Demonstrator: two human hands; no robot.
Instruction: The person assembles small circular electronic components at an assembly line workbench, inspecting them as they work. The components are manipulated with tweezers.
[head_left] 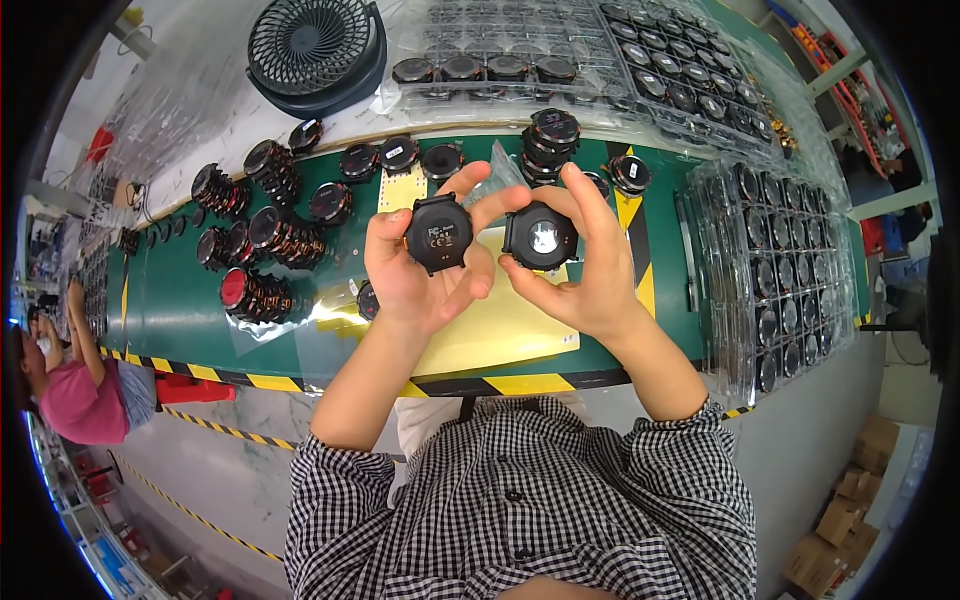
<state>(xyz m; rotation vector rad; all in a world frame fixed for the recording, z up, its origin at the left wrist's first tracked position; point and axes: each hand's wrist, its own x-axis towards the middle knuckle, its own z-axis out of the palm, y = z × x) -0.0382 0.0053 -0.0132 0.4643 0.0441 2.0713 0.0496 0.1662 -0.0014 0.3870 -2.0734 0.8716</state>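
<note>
My left hand [408,288] is closed on a round black watch case [438,236], its back with small pale print turned up. A second black watch case [541,232], with a bright reflection at the middle of its back, is pinched between the fingers and thumb of my right hand [598,275]. Both cases are held side by side above a yellow sheet [525,330] on the green bench. Beyond my hands, single watch cases [398,153] lie in a row, and a stack of them [549,140] rises behind the right one.
Several stacks of watch cases [285,235] stand to the left. Clear plastic trays full of watch parts [790,270] are piled at the right, with more trays [690,60] at the back. A black fan [315,50] stands far left. Another person [85,385] works farther left.
</note>
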